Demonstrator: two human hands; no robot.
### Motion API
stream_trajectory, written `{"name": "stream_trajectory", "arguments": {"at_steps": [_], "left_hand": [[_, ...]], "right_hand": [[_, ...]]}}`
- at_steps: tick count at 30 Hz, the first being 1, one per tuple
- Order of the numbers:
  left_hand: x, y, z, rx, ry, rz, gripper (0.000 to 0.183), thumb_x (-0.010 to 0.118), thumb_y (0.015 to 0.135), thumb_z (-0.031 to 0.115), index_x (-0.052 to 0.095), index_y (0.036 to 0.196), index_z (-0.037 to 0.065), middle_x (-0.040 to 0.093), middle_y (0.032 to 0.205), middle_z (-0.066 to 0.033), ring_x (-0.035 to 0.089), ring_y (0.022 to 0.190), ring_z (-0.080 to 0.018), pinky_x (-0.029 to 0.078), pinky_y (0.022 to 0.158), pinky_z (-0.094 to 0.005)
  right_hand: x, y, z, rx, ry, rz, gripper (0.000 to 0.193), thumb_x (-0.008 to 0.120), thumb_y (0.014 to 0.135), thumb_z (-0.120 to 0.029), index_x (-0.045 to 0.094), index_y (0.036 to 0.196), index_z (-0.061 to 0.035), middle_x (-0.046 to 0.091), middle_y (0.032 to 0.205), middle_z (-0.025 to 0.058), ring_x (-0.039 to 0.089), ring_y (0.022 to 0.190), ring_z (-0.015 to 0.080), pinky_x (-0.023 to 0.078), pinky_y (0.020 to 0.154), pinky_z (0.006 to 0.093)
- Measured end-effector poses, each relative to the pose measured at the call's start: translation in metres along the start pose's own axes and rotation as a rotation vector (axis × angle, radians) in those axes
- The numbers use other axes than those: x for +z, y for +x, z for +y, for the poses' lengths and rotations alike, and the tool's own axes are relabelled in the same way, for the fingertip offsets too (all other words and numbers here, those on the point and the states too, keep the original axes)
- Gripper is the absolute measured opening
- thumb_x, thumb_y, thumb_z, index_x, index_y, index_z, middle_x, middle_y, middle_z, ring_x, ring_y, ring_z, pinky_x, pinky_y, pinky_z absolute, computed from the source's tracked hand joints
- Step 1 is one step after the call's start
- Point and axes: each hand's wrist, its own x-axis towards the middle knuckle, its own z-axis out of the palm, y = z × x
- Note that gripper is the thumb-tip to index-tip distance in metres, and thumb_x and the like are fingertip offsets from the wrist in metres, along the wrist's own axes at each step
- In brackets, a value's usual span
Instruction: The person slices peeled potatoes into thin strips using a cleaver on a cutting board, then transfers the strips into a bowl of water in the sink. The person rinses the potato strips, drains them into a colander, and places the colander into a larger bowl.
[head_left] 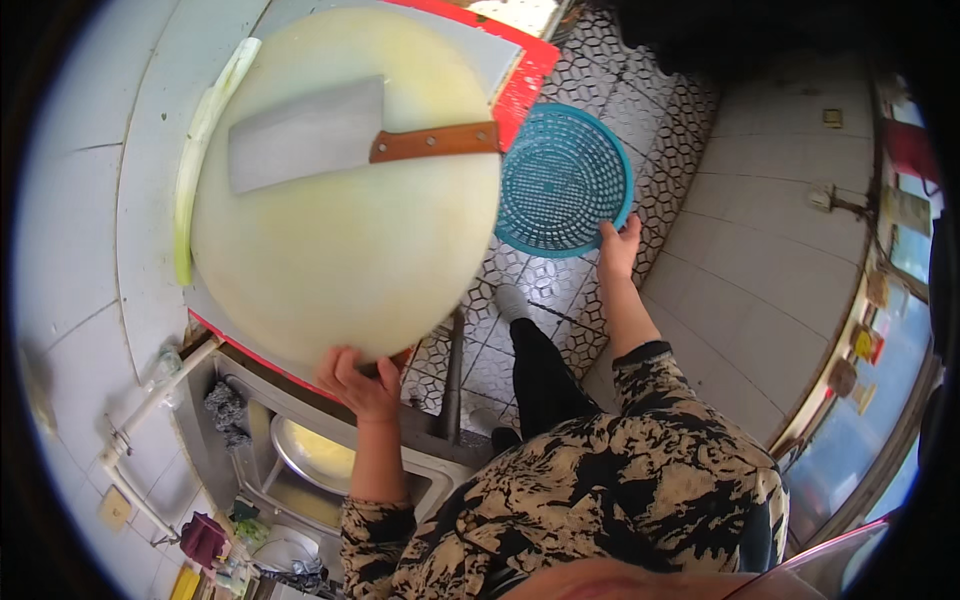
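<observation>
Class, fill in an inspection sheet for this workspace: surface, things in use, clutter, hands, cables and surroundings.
Surface: round board, pale; red-edged sheet shows beneath it.
Things in use: cleaver flat on the board, handle pointing right; green-white stalk along the board's left edge; blue basket right of the board.
Clutter: metal bowl in the sink, contents unclear; dark mesh wad near it.
Hands: left hand at the board's near edge, grip unclear; right hand grips the basket's rim.
Cables: nothing seen for certain.
Surroundings: patterned tile floor; tiled wall on the right.
</observation>
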Motion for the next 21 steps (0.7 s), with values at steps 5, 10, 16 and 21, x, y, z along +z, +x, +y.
{"name": "stream_trajectory", "arguments": {"at_steps": [5,10,16,21], "left_hand": [[0.003,0.007,0.000,0.002,-0.049,0.001,0.046,0.075,0.076,0.024,0.054,0.114,0.009,0.055,0.121,-0.0139,0.050,0.115,-0.0355,0.036,0.099,-0.0510],[-0.031,0.020,0.005,-0.098,-0.247,-0.084,0.038,0.072,0.083,0.025,0.057,0.112,0.007,0.055,0.125,-0.0137,0.050,0.117,-0.0353,0.037,0.102,-0.0481],[-0.143,-0.130,-0.008,-0.156,-0.414,-0.059,0.030,0.074,0.080,0.014,0.064,0.108,0.009,0.054,0.128,-0.0134,0.050,0.120,-0.0365,0.040,0.104,-0.0456],[-0.205,-0.306,-0.084,-0.516,-0.381,-0.031,0.030,0.071,0.084,0.012,0.064,0.113,0.009,0.056,0.125,-0.0157,0.054,0.117,-0.0349,0.044,0.102,-0.0414]], "right_hand": [[-0.045,-0.038,-0.105,-0.109,0.284,0.016,0.046,0.058,0.082,0.005,0.052,0.127,-0.0037,0.060,0.122,0.0098,0.057,0.103,0.0208,0.047,0.089,0.0332],[0.007,-0.131,-0.174,-0.359,0.373,-0.427,0.048,0.054,0.084,0.008,0.050,0.130,-0.0042,0.060,0.123,0.0084,0.058,0.104,0.0169,0.048,0.091,0.0314],[0.116,-0.205,-0.137,-0.304,0.010,-0.647,0.032,0.060,0.085,-0.006,0.061,0.115,0.0019,0.065,0.104,0.0081,0.058,0.091,0.0192,0.047,0.084,0.0352],[0.130,-0.236,-0.151,-0.181,0.163,-0.606,0.054,0.066,0.095,-0.044,0.055,0.124,0.0003,0.065,0.109,0.0126,0.064,0.088,0.0243,0.056,0.069,0.0335]]}}
